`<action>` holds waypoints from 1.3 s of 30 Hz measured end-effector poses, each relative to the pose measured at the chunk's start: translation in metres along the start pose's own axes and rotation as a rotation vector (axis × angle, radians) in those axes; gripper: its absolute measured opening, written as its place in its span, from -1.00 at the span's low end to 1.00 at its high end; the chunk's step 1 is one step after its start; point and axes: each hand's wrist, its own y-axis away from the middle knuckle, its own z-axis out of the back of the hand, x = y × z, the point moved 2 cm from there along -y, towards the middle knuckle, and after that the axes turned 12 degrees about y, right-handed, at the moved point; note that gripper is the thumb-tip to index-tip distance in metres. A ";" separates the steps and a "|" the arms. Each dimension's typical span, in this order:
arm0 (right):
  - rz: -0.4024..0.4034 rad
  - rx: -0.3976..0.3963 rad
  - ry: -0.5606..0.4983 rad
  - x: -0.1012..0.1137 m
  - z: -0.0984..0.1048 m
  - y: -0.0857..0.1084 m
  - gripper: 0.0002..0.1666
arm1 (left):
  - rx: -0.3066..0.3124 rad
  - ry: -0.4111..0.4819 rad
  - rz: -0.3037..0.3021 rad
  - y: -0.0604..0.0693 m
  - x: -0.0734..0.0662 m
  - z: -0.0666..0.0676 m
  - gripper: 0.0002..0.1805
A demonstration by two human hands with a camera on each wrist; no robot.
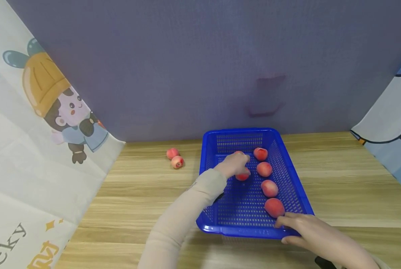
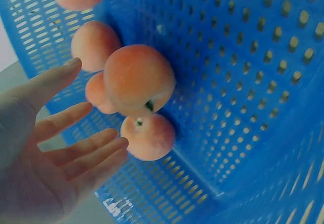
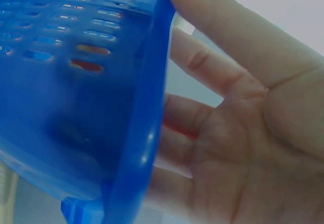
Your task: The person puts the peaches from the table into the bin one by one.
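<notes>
A blue perforated plastic basket (image 1: 251,231) stands on the wooden table. My left hand (image 1: 234,164) reaches inside it, beside one peach (image 1: 242,175) and another peach (image 1: 239,152) partly hidden behind the hand. In the left wrist view its fingers are stretched out with nothing held; the fingertips come up to a peach (image 2: 149,139), and whether they touch it I cannot tell. My right hand (image 1: 302,228) grips the basket's near right corner, fingers over the rim and thumb outside. Along the basket's right side several peaches (image 1: 269,188) lie in a row.
Two more peaches (image 1: 177,162) lie together on the wooden table (image 1: 136,209), left of the basket. A grey-blue panel (image 1: 173,74) rises behind the table. Printed cloth (image 1: 36,157) with a cartoon figure borders the left side, and another printed sheet (image 1: 392,123) the right.
</notes>
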 end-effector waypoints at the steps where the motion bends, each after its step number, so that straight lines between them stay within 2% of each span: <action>1: -0.004 0.008 -0.003 0.000 0.000 0.000 -0.79 | 0.000 0.004 -0.001 0.001 0.000 0.002 -0.58; 5: -0.018 0.037 -0.012 -0.001 0.000 0.001 -0.78 | 0.010 0.012 -0.003 0.003 0.000 0.011 -0.55; 15: -0.021 0.034 -0.007 -0.001 -0.001 0.000 -0.79 | 0.022 0.021 -0.024 0.011 -0.004 0.026 -0.59; 30: -0.010 0.021 -0.009 -0.001 -0.002 0.000 -0.79 | 0.013 0.023 -0.085 0.033 -0.010 0.053 -0.59; 33: -0.009 0.015 -0.003 -0.001 -0.002 0.000 -0.79 | 0.005 0.038 -0.081 0.039 -0.009 0.058 -0.59; 39: -0.019 0.031 -0.012 -0.001 -0.001 0.000 -0.79 | -0.051 0.022 -0.086 0.052 -0.005 0.070 -0.64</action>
